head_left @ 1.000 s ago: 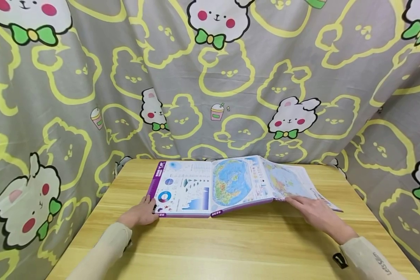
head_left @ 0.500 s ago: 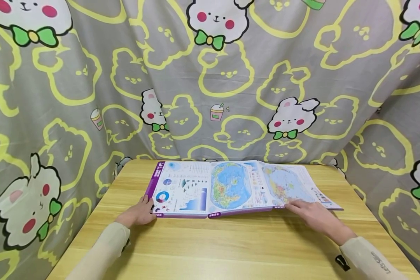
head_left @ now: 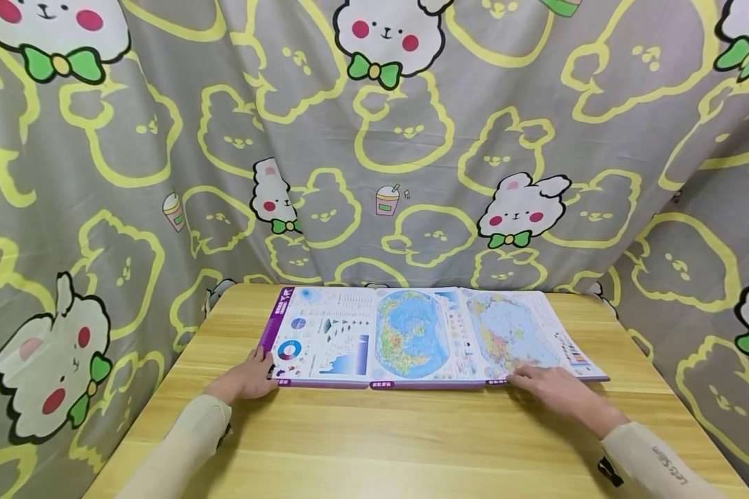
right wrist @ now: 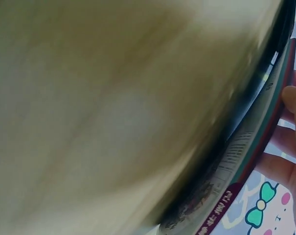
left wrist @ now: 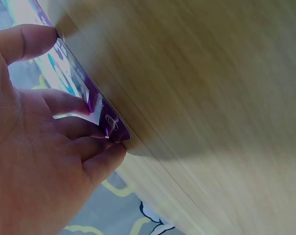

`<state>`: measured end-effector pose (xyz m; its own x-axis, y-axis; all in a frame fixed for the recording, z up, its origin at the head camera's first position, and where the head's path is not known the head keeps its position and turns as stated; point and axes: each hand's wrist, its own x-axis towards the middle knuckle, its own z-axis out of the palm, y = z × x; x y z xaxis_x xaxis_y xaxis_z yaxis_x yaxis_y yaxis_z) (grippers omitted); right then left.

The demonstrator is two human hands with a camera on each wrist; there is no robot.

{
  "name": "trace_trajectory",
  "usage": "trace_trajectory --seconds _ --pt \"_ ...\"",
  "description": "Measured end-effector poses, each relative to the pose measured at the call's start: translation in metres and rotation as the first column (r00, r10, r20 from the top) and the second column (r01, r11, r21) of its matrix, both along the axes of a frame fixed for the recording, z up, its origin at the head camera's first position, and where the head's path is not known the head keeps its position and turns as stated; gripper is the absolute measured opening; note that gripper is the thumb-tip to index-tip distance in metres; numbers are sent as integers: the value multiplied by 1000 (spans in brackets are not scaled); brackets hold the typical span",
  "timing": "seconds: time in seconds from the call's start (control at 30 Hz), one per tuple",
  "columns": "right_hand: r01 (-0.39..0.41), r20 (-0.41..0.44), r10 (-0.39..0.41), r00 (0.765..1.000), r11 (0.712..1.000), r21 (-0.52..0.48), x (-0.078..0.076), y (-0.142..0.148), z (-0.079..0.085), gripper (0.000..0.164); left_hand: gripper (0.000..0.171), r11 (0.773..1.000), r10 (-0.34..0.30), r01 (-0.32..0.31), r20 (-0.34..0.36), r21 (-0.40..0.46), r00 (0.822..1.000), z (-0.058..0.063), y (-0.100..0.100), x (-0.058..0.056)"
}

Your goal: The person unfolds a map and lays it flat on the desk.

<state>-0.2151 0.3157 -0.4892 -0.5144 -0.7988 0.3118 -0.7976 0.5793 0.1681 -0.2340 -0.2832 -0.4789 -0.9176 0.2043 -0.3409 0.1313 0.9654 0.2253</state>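
A long folding map (head_left: 419, 336) lies spread across the back of the table, its panels printed with charts and world maps and edged in purple. At its near left corner, my left hand (head_left: 246, 379) holds the border. In the left wrist view, the thumb (left wrist: 37, 41) reaches the purple edge and the bent fingers (left wrist: 69, 103) sit over the corner. My right hand (head_left: 558, 389) pinches the near edge of the right panel. From the right wrist, the thumb (right wrist: 293, 98) shows against that edge, with the printed underside (right wrist: 236, 156) standing slightly away from the wood.
Pale wood-grain tabletop (head_left: 374, 443) spreads in front of the map. A grey curtain (head_left: 406, 166) with rabbit and yellow outline prints hangs close behind the table and along both sides. A black strap (head_left: 610, 473) shows by the right sleeve.
The middle and right panels, earlier raised in a peak at their fold, have come down nearly flat. My right hand has lowered slightly with the edge; the left hand stays at its corner.
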Motion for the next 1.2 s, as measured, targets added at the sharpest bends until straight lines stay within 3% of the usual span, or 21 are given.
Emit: trace_trajectory --seconds 0.43,0.9,1.2 --pt "32 76 -39 996 995 95 -3 -4 -9 35 86 1000 7 -6 -22 30 1000 0 -3 -3" --pt "36 69 -44 997 994 108 -3 -9 -7 33 86 1000 4 -3 -29 31 1000 -3 -5 -11" --pt "56 110 -67 992 993 105 0 -11 -6 31 87 999 9 -9 -20 34 1000 -3 -6 -7"
